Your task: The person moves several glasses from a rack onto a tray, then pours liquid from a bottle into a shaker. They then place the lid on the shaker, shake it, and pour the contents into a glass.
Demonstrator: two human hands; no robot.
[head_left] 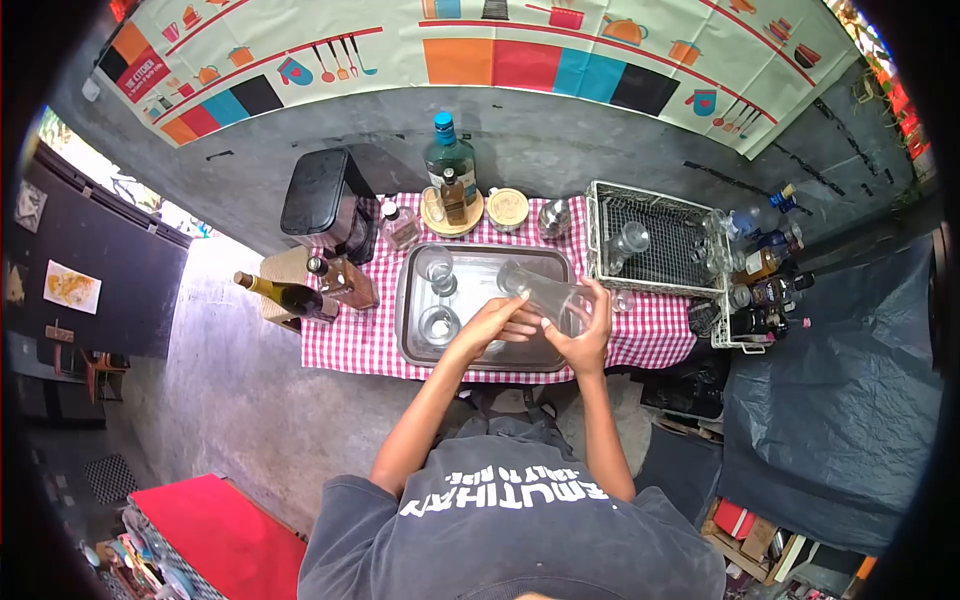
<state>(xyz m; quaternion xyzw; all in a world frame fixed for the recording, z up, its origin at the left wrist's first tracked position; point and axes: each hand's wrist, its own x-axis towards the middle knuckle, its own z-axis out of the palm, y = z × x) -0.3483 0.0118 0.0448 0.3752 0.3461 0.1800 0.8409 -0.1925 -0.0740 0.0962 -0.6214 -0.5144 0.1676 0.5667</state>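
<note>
A tall clear drinking glass [550,293] is tilted above the grey metal tray [408,310], its wide end to the right. My right hand [585,335] wraps round that wide end, thumb and fingers on opposite sides. Against the glass's lower left side is my left hand [498,322], its thumb on the glass and its fingers partly under it. Two other clear glasses stand in the left half of the tray, a taller one [436,268] behind a shorter one [439,325]. My hands hide part of the tray's middle.
Left of the tray stand a brown-tinted bottle [345,283], a green wine bottle [285,297] and a black bin-like container [318,195]. Behind are a large blue-capped bottle [448,150] and a lidded jar [507,207]. A white wire basket [655,200] with a glass in it and several bottles stand right.
</note>
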